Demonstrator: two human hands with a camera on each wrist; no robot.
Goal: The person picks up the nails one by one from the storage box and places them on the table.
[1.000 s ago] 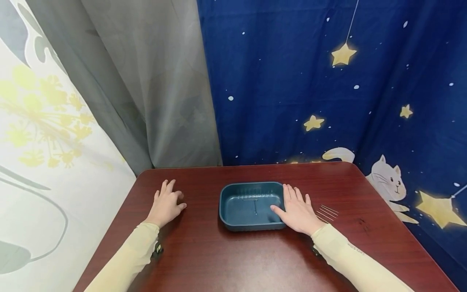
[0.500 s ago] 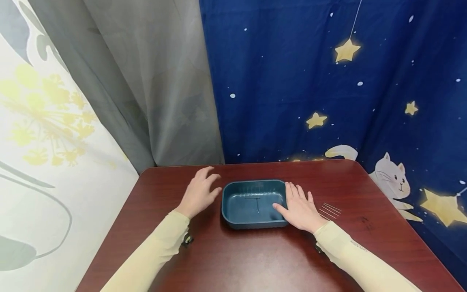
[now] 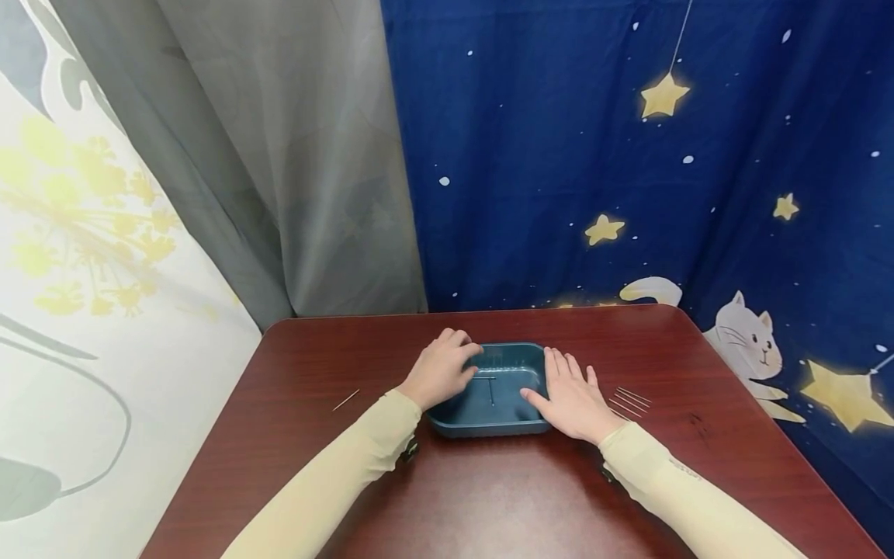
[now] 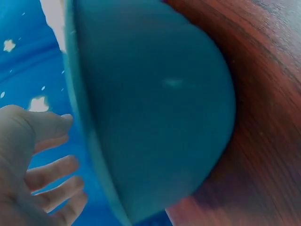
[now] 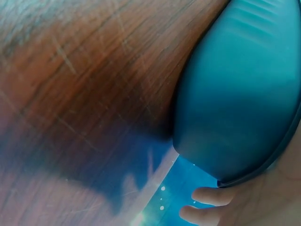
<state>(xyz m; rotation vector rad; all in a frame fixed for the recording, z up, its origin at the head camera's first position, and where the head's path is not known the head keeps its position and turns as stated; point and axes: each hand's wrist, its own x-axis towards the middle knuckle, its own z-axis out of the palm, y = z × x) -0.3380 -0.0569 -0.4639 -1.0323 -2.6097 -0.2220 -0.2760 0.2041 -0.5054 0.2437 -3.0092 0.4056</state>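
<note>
A dark teal rectangular tub [image 3: 489, 428] sits on the table. Two thin dark rods [image 3: 492, 394] lie on its floor in a T shape. My left hand [image 3: 440, 371] hovers over the tub's left side, its fingers loosely bent; the left wrist view shows nothing between the fingers [image 4: 59, 172]. My right hand [image 3: 574, 400] rests on the tub's right rim with straight fingers, thumb reaching over the inside. The right wrist view shows the tub's outer wall [image 5: 240, 94] beside that hand. A single thin metal stick [image 3: 345, 400] lies on the table left of the tub.
Several thin metal sticks [image 3: 632, 402] lie side by side on the table, right of my right hand. The reddish-brown table [image 3: 475, 497] ends at a grey curtain [image 3: 349, 194] and a blue starry curtain [image 3: 517, 155] behind.
My left hand has moved right, from the table's left part to above the tub. The single stick on the left now shows. My right hand stays on the rim.
</note>
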